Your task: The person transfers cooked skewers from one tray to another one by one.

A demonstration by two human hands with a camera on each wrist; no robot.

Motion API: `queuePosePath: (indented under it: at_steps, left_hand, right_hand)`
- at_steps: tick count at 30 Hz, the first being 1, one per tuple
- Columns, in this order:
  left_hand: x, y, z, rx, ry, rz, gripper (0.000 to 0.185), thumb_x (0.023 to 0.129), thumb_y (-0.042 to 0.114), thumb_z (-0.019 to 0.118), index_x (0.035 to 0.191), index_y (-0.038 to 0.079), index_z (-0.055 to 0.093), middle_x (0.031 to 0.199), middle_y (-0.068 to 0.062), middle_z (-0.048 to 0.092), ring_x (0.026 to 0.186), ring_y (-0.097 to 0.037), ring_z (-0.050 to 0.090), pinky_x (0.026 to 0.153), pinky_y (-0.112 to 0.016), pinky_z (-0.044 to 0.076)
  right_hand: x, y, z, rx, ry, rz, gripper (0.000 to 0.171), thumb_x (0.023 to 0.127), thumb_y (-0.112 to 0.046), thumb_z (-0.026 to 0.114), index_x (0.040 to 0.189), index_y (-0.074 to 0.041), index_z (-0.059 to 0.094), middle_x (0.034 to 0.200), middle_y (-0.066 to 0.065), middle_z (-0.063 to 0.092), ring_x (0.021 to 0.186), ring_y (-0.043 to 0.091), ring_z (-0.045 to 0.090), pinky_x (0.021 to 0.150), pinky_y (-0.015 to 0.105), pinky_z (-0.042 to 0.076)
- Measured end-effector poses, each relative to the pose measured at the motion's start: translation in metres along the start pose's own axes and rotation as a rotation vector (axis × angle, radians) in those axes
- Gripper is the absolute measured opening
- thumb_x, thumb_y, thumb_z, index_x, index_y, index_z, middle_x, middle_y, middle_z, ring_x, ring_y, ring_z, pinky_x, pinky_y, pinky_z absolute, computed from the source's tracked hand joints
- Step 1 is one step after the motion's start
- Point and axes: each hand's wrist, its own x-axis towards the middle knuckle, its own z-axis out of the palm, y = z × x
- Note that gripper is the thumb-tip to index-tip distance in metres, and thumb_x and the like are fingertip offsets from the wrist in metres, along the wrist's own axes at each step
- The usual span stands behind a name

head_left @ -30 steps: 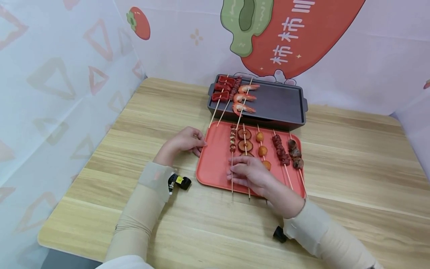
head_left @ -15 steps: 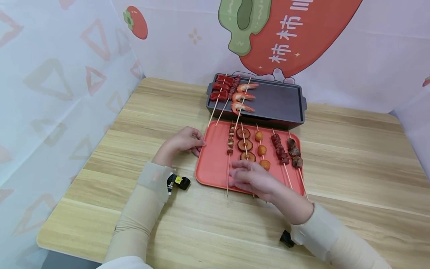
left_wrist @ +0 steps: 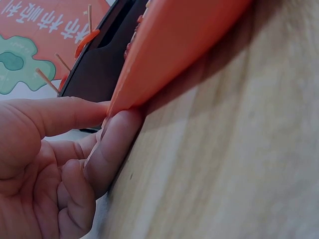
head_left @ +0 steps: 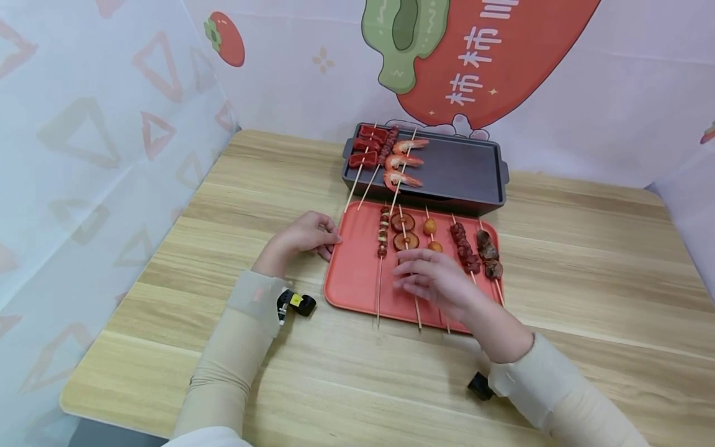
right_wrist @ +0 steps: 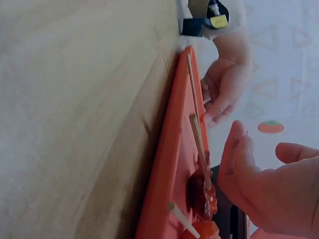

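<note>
1. On the red tray (head_left: 352, 282), in its middle row: mushroom skewer (head_left: 406, 239), lying flat, stick pointing toward the near rim, between the small mixed skewer (head_left: 382, 233) and the ball skewer (head_left: 430, 230).
2. Just above that stick: right hand (head_left: 432, 282), fingers loosely spread and straight, gripping nothing as far as can be told.
3. At the tray's left edge: left hand (head_left: 304, 236), fingertips and thumb pinching the rim (left_wrist: 117, 107), steadying it.
4. Further right on the tray: two dark meat skewers (head_left: 466, 248).
5. Behind, touching the tray: dark grill pan (head_left: 463, 171) with a shrimp skewer (head_left: 402, 162) and two more laid at its left end.
6. Judged step: reaching for a skewer, not yet grasped. Next called for: a pinch on the bare stick, then a level lift.
</note>
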Motion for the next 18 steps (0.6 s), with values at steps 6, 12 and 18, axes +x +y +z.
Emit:
queuePosePath:
  at_steps: [6,12,18]
  left_hand:
    - [0.000,-0.001,-0.001,-0.001,0.000,0.000,0.012,0.098,0.013,0.061,0.099,0.001,0.059,0.069,-0.002,0.065,0.056,-0.011,0.066,0.050,-0.021,0.040]
    - [0.000,-0.001,-0.001,0.000,0.005,0.004,0.012,0.098,0.013,0.061,0.099,0.001,0.060,0.070,-0.001,0.065,0.056,-0.011,0.066,0.050,-0.021,0.040]
    - [-0.001,-0.001,-0.001,0.006,-0.003,0.013,0.013,0.097,0.014,0.061,0.099,0.001,0.060,0.070,-0.001,0.066,0.057,-0.011,0.067,0.050,-0.021,0.040]
  right_hand:
    - [0.010,-0.004,-0.003,0.022,0.040,-0.019,0.044,0.104,-0.011,0.047,0.143,0.006,0.038,0.100,0.001,0.067,0.093,0.013,0.069,0.088,0.023,0.056]
    - [0.029,-0.018,-0.005,0.100,0.118,-0.054,0.047,0.106,-0.019,0.045,0.147,0.003,0.038,0.105,0.002,0.069,0.094,0.013,0.070,0.089,0.022,0.055]
    - [0.047,-0.032,-0.005,0.138,0.177,-0.029,0.048,0.108,-0.023,0.041,0.152,-0.005,0.035,0.146,0.017,0.051,0.111,0.017,0.066,0.091,0.019,0.053]
